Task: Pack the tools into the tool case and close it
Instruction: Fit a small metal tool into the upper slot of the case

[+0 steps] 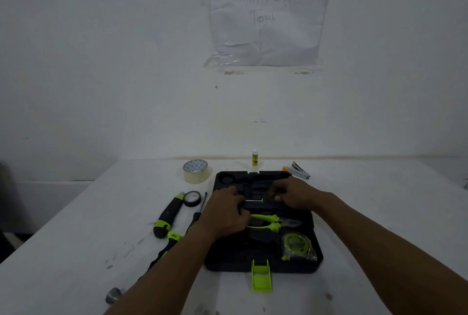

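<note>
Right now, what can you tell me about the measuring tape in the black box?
The measuring tape is a rounded lime-green body with dark trim, and it looks wrapped in clear, crinkly plastic. It lies flat in a moulded pocket at the near right corner of the open black tool case, just below the green-handled pliers. Neither hand touches it. Its blade is not pulled out. Dim light hides any markings.

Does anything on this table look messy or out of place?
Nothing spilled or broken. Several tools still lie outside the black tool case: a green-and-black handled tool, a slim black screwdriver and a hammer poking out under the left forearm.
</note>
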